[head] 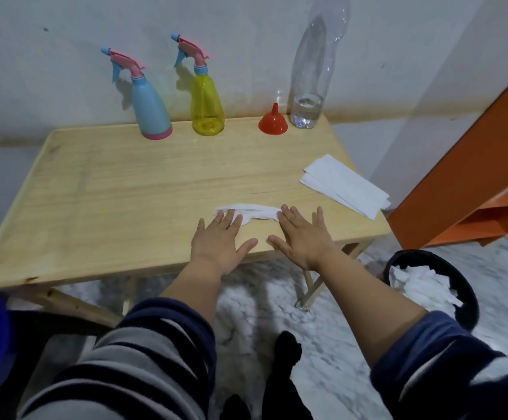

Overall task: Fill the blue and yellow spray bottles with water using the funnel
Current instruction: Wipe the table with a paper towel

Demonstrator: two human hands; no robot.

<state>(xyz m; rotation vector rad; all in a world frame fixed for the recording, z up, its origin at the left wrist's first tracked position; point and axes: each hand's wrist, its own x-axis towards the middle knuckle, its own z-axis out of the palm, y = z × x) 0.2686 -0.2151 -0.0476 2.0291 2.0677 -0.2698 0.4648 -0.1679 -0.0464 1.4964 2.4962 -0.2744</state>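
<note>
Both hands are lying flat near the front edge of the wooden bench (101, 189), palms down. The left hand (220, 244) is resting with its fingers (228, 218) straight and spread, their tips on one end of a crumpled white tissue (254, 211). The right hand (302, 234) is pressing on the other end in the same way, fingers apart and gripping nothing. Judging by this, the person is wiping or smoothing the tissue against the wood, probably to mop up drips.

The things for the task are standing in a row along the far edge, against the wall, likely to keep the working area free. One blue spray bottle (151, 107) is standing at the left, and one yellow spray bottle (207, 107) is just beside it; both are upright with their pink trigger heads screwed on. One red funnel (273, 121) is sitting mouth down, spout up, which is keeping it steady. One big clear water bottle (313, 71) is standing beside it with only a little water at the bottom. Whether the spray bottles are holding water, I cannot tell.

One stack of folded paper towels (345, 184) is lying at the right of the bench, within easy reach. One black bin (467, 298) on the floor is holding used white tissues.
</note>
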